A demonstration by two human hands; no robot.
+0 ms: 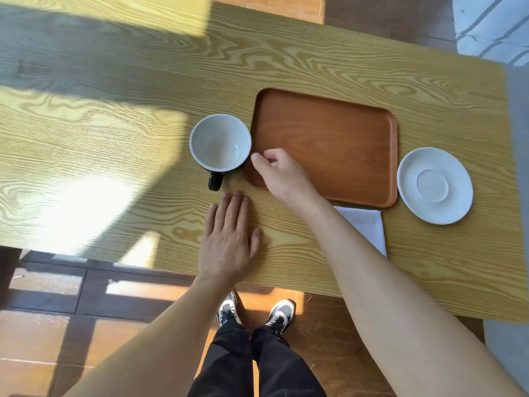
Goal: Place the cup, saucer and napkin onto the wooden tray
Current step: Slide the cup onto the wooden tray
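A cup (219, 141), white inside and black outside with its black handle towards me, stands on the table just left of the wooden tray (329, 138). The tray holds nothing. A white saucer (434, 185) lies on the table to the tray's right. A white napkin (365, 224) lies below the tray's near edge, partly hidden by my right forearm. My right hand (282, 173) hovers over the tray's near left corner, fingers loosely curled, thumb close to the cup's rim, holding nothing. My left hand (229, 239) lies flat on the table, below the cup.
The yellow wood-grain table (114, 138) has its near edge just behind my left wrist and its right edge past the saucer. Sunlight and shadow bands cross its left half. Below are a tiled floor and my shoes (254, 310).
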